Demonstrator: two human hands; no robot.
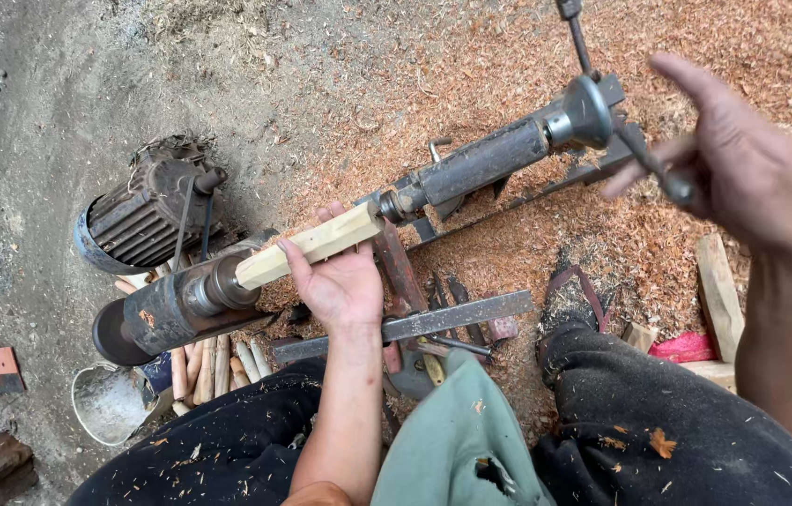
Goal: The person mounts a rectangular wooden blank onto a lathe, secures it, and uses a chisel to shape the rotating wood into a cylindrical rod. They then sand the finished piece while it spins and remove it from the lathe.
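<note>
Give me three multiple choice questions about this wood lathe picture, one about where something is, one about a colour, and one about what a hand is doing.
1. Where does the electric motor sit?
A. left of the lathe, on bare ground
B. on the person's lap
C. right of the crank

2. What colour is the wood blank?
A. dark red
B. pale yellowish
C. black

3. What is the left hand doing?
A. resting on the knee
B. holding a bottle
C. holding the wood blank between the lathe's two ends

Answers: 1 A, the motor stands at the left on grey dirt. 2 B, the squared blank is light, fresh wood. 3 C, its fingers wrap the blank, while the right hand is at the crank handle, blurred.
</note>
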